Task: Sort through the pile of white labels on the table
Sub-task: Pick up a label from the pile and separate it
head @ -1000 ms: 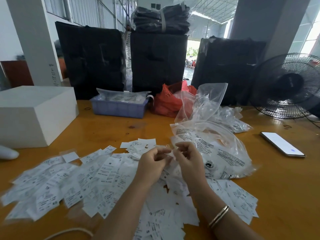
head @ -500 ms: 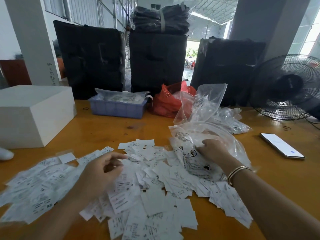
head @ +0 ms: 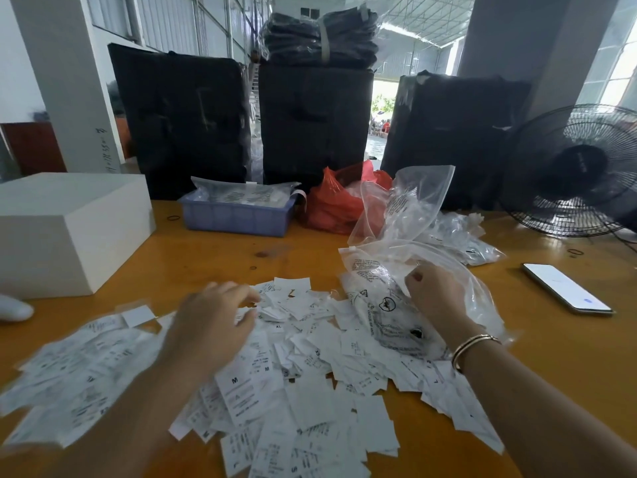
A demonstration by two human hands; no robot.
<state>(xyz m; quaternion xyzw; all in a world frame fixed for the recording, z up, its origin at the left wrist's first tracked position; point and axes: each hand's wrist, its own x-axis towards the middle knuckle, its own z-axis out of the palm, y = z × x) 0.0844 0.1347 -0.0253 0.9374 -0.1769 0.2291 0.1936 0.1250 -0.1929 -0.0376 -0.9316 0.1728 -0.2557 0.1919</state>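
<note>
While our left hand [head: 210, 322] hovers blurred over the pile of white labels [head: 269, 367], fingers loosely spread, our right hand [head: 435, 295] pinches the clear bag [head: 396, 270] beside it. We see the pile's long axis running left to right across the bench [head: 568, 357]; bare wood lies beyond the pile toward the blue tray [head: 238, 217].
</note>
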